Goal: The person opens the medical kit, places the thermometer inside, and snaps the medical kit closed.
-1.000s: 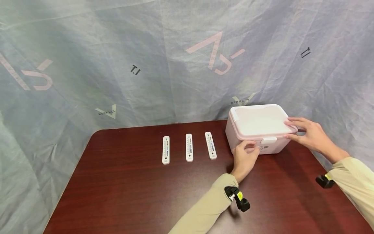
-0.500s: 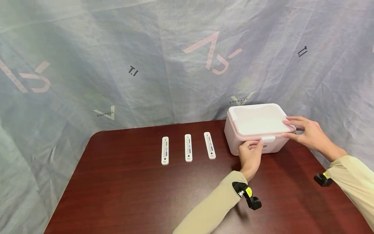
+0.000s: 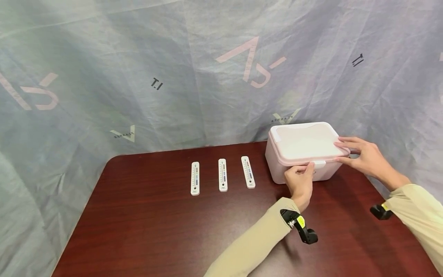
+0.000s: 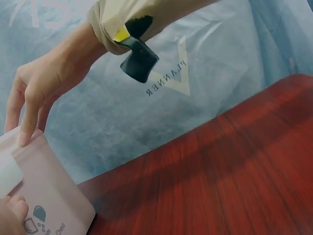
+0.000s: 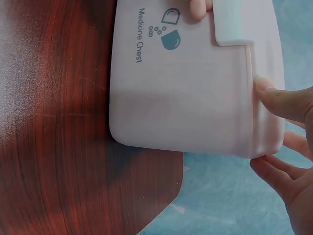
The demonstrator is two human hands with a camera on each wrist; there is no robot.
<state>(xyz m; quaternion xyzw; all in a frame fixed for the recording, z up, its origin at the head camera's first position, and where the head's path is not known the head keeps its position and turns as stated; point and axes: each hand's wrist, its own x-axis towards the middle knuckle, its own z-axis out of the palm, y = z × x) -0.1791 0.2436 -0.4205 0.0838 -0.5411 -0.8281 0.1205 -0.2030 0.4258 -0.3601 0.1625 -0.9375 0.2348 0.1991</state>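
Observation:
A pale pink medicine chest [image 3: 282, 169] with a white-pink lid [image 3: 308, 140] stands at the back right of the table. The lid lies down on it. My left hand [image 3: 300, 186] is at the front, its thumb at the white latch [image 3: 320, 164] and its other fingers bent against the front below the lid's rim. A fingertip shows under the latch [image 5: 234, 22] in the right wrist view. My right hand [image 3: 368, 159] grips the lid's right front corner, thumb on the front edge and fingers round the side. "Medicine Chest" is printed on the front.
Three white thermometers, the left one [image 3: 195, 179], the middle one [image 3: 223, 175] and the right one [image 3: 247, 172], lie in a row left of the chest. The dark red table [image 3: 155, 227] ends at a grey printed curtain [image 3: 173, 111] behind.
My left hand has moved right along the chest's front, bringing its thumb to the latch. The right hand keeps its hold on the corner. The thermometers stay where they were.

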